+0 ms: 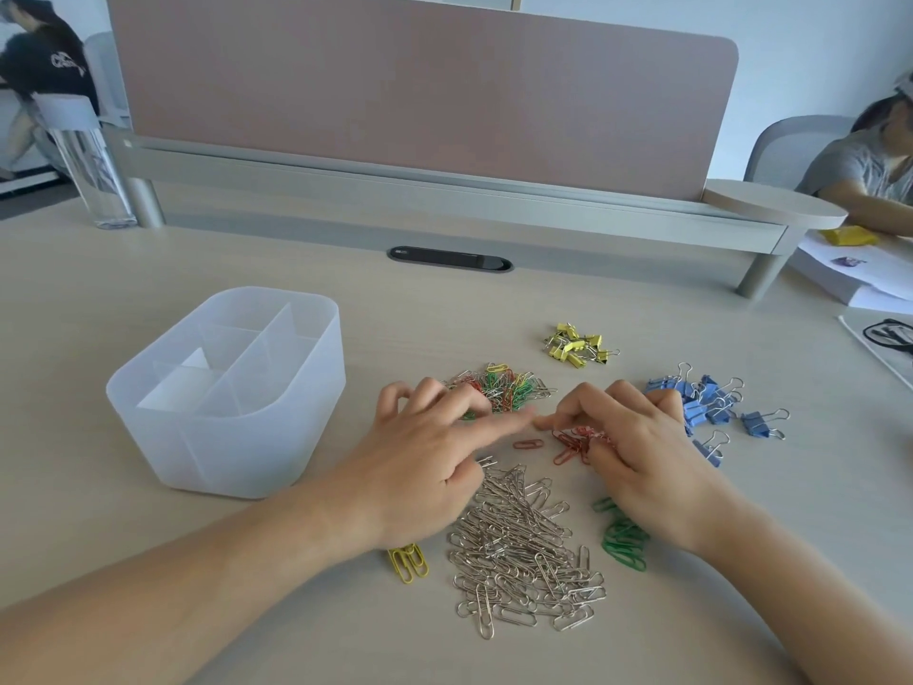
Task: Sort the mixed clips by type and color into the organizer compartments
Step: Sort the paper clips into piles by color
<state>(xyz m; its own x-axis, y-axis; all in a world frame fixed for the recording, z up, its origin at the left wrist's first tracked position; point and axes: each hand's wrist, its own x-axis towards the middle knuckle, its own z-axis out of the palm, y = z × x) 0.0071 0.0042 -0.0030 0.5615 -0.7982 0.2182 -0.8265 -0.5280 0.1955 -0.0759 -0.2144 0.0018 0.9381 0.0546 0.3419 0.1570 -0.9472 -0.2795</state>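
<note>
A translucent white organizer [232, 452] with several compartments stands at the left. A mixed heap of coloured paper clips [509, 385] lies beyond my hands. My left hand [425, 457] rests over its near edge, fingers spread, index finger pointing right. My right hand [637, 452] curls its fingers round a bunch of red paper clips [575, 442]; one red clip [527, 444] lies loose beside it. Silver paper clips [528, 551] form a big pile near me. Green paper clips [623, 538] and yellow paper clips [409, 562] lie at its sides.
Yellow binder clips [578, 344] and blue binder clips [711, 405] sit in separate groups at the right. A desk divider with a shelf [444, 190] runs along the back. A clear bottle [94, 175] stands back left. Papers [840, 274] and two other people are at the edges.
</note>
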